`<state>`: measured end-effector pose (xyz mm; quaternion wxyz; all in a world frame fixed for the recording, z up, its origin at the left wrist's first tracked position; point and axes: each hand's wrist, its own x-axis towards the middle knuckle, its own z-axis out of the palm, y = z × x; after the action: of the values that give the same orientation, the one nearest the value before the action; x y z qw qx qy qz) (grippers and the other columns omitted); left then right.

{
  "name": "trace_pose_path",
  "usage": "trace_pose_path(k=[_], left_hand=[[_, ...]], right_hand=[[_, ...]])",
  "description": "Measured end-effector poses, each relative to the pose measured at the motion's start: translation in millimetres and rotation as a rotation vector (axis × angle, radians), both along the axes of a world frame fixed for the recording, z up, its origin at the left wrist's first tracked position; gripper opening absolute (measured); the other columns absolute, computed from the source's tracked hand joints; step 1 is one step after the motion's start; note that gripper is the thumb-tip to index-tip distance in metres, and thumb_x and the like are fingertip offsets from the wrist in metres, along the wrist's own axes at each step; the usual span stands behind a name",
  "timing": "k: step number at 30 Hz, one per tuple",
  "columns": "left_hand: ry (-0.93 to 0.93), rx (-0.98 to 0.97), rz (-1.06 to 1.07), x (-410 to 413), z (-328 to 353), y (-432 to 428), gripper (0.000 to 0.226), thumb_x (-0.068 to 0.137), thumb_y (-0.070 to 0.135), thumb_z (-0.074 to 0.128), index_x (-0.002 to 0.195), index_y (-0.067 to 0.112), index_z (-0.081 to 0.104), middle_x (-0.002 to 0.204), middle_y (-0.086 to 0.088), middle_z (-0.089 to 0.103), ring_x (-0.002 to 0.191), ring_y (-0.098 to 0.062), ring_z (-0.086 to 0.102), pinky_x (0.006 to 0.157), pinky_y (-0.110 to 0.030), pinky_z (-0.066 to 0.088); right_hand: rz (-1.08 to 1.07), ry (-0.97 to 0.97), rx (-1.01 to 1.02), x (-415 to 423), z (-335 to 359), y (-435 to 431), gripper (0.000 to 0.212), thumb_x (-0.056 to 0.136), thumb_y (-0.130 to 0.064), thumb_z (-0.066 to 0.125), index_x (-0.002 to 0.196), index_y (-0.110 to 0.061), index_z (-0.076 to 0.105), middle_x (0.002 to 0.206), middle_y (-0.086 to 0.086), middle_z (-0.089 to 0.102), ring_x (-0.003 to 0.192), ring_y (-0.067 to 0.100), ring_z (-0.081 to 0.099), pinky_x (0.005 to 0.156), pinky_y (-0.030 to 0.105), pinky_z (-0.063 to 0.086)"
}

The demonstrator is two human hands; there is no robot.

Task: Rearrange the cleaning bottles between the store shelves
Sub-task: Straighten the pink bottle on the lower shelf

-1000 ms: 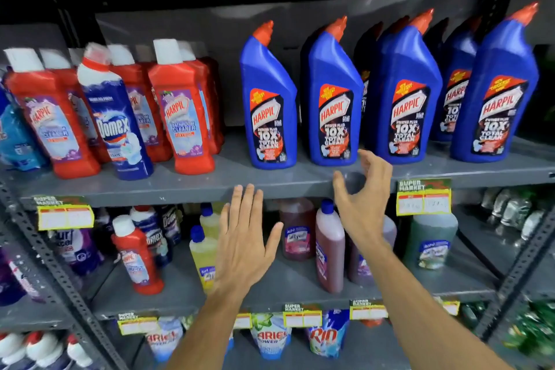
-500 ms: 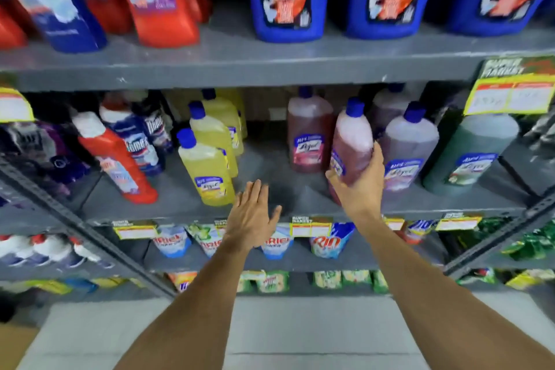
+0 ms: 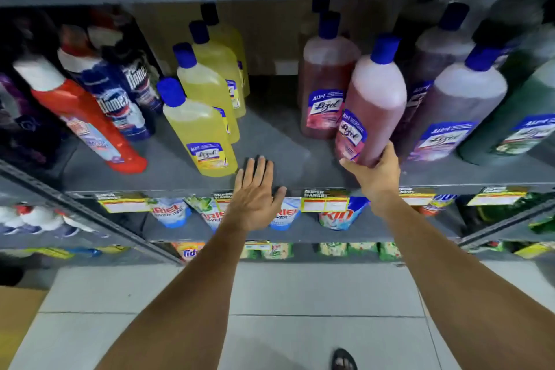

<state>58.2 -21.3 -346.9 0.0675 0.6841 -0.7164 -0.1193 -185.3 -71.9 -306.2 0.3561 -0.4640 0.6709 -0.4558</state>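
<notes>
My right hand [image 3: 375, 173] grips the base of a pink Lizol bottle [image 3: 374, 96] with a blue cap, tilted over the grey middle shelf [image 3: 279, 141]. A second pink Lizol bottle [image 3: 326, 84] stands just behind and left of it. My left hand [image 3: 255, 189] lies flat and open at the shelf's front edge, holding nothing, right beside the nearest yellow Lizol bottle [image 3: 199, 129]. More yellow bottles [image 3: 216, 69] line up behind that one. Purple Lizol bottles [image 3: 459, 99] stand to the right.
A red bottle [image 3: 81, 117] and Domex bottles [image 3: 117, 105] lean at the left. A green Lizol bottle [image 3: 522, 117] sits far right. Detergent pouches [image 3: 339, 215] fill the shelf below, behind price tags [image 3: 326, 203]. White floor tiles [image 3: 300, 288] lie underneath.
My view dropped from the top shelf of blue Harpic bottles to the middle shelf. My right hand took hold of the pink Lizol bottle and tilted it; my left hand lowered to the shelf edge.
</notes>
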Motion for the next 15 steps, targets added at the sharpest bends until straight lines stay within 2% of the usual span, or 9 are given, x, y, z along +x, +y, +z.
trace_pose_path(k=[4, 10, 15], left_hand=[[0.021, 0.0, 0.009, 0.0, -0.5, -0.2, 0.072, 0.098, 0.05, 0.028, 0.155, 0.011, 0.007, 0.165, -0.007, -0.001, 0.151, -0.024, -0.006, 0.12, -0.043, -0.006], [0.018, 0.019, 0.012, -0.9, 0.5, -1.3, 0.071, 0.1, 0.048, 0.028, 0.155, 0.013, 0.001, 0.164, -0.006, -0.006, 0.15, -0.022, -0.011, 0.12, -0.042, -0.008], [0.013, 0.032, 0.017, -0.9, -0.1, -1.0, 0.071, 0.1, 0.049, 0.028, 0.155, 0.013, 0.0, 0.164, -0.005, -0.007, 0.15, -0.021, -0.011, 0.119, -0.041, -0.009]], right_hand=[[0.178, -0.052, 0.047, 0.5, -0.7, 1.0, 0.062, 0.073, -0.013, 0.089, 0.126, -0.014, 0.056, 0.112, -0.001, 0.072, 0.098, 0.017, 0.07, 0.084, 0.029, 0.057], [0.398, -0.079, 0.13, -1.8, 4.7, -1.6, 0.056, 0.076, -0.009, 0.086, 0.125, -0.016, 0.059, 0.113, -0.001, 0.075, 0.105, 0.018, 0.072, 0.088, 0.034, 0.059], [0.428, -0.005, 0.131, -1.8, 3.0, -5.5, 0.083, 0.066, -0.008, 0.093, 0.135, -0.02, 0.049, 0.124, 0.0, 0.07, 0.112, 0.017, 0.068, 0.091, 0.04, 0.06]])
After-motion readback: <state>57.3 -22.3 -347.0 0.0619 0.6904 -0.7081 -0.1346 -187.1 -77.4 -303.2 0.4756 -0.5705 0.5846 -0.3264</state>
